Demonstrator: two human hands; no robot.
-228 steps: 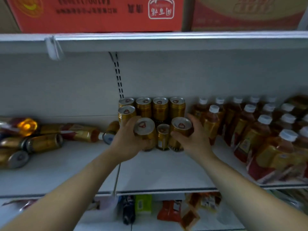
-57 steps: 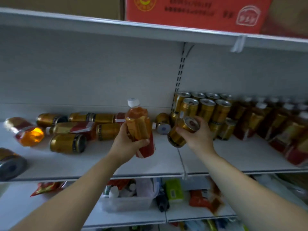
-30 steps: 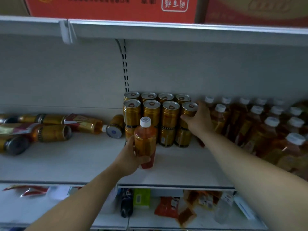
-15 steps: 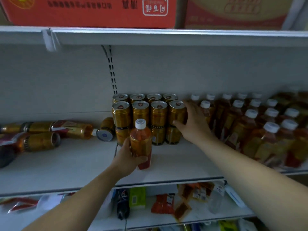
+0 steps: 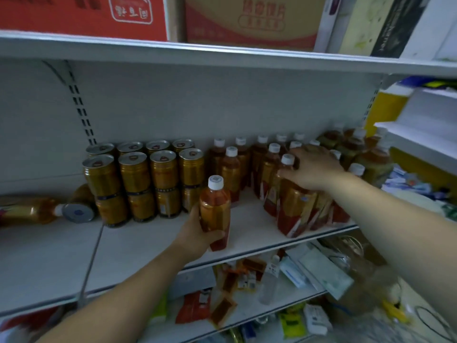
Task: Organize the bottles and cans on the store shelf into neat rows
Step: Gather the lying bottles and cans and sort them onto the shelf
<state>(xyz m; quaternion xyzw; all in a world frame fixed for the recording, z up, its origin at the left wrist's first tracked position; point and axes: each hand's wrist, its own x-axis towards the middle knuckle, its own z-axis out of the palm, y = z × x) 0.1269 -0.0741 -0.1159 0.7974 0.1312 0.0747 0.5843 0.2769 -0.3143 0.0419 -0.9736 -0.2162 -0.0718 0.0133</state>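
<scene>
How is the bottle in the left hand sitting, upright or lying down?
Upright, leaning slightly. The bottle has its cap on top; the left hand grips its lower half. Whether its base touches the shelf: cannot tell.

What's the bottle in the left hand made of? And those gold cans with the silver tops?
The bottle in the left hand looks like clear plastic: the orange drink shows through, under a white cap. The gold cans look like shiny metal, probably, with silvery lids.
</scene>
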